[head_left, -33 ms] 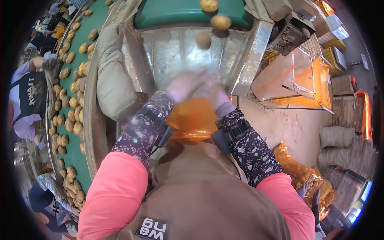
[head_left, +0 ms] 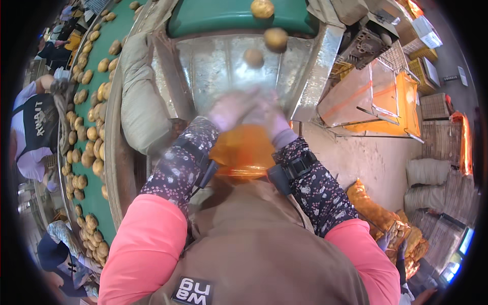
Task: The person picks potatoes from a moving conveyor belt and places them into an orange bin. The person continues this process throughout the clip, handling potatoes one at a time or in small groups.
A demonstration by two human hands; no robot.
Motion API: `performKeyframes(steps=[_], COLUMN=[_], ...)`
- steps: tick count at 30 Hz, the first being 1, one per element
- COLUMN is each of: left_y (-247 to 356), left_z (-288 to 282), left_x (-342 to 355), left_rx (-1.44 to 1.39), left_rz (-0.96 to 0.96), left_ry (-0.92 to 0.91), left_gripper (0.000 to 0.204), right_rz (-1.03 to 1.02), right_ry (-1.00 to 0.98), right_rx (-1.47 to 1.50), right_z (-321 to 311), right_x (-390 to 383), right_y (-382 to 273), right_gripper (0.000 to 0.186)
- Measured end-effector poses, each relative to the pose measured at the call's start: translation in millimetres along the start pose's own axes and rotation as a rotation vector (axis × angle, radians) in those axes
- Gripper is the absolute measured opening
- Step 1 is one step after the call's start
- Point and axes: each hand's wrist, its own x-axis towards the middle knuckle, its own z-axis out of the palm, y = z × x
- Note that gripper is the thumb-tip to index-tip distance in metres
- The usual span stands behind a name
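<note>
My left hand (head_left: 231, 111) and my right hand (head_left: 274, 118), both in pale gloves, are close together over the lower end of a metal chute (head_left: 213, 61). Motion smears their fingers, so neither their closure nor anything between them can be made out. Below the hands, an orange bag (head_left: 241, 152) spreads between my wrists and my brown apron (head_left: 274, 239). Above them, a blurred potato (head_left: 253, 57) and a second potato (head_left: 275, 39) are on the chute. Another potato (head_left: 262, 8) sits on the green belt (head_left: 218, 18) at the top.
Along the left, a green conveyor (head_left: 114, 203) carries many potatoes. People stand beyond it, one in a dark apron (head_left: 40, 122). A grey padded bundle (head_left: 142, 101) borders the chute. To the right are a metal frame holding an orange bag (head_left: 406, 101), stacked crates (head_left: 437, 137) and filled orange sacks (head_left: 373, 208).
The potatoes near the chute's top have shifted slightly downward toward my hands. Both hands stay in nearly the same place, still blurred.
</note>
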Motion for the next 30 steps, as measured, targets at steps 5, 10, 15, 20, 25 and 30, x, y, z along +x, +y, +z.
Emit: performKeyframes(steps=[5,10,15,20,25,30], left_y=[-9,-9,-13,-15,-18,-17], left_z=[5,13,23,30,32,26], left_x=[0,3,2,-1,-7,-4], left_rx=[-0.172,-0.606,-0.594,-0.641,-0.641,-0.588], left_rz=[0.012,-0.311,-0.290,-0.266,-0.283,-0.256], left_ry=[0.086,0.314,0.405,0.497,0.497,0.461], left_gripper=[0.056,0.066,0.070,0.073,0.074,0.073], right_rz=[0.110,0.175,0.124,0.060,0.051,-0.011], right_ry=[0.136,0.167,0.147,0.191,0.172,0.167], right_rx=[-0.047,-0.109,-0.192,-0.229,-0.164,-0.223], right_z=[13,21,27,28,20,13], right_x=[-1,-3,-16,-17,-5,2], right_y=[-11,-15,-27,-28,-19,-12], right_gripper=[0.050,0.039,0.043,0.056,0.086,0.077])
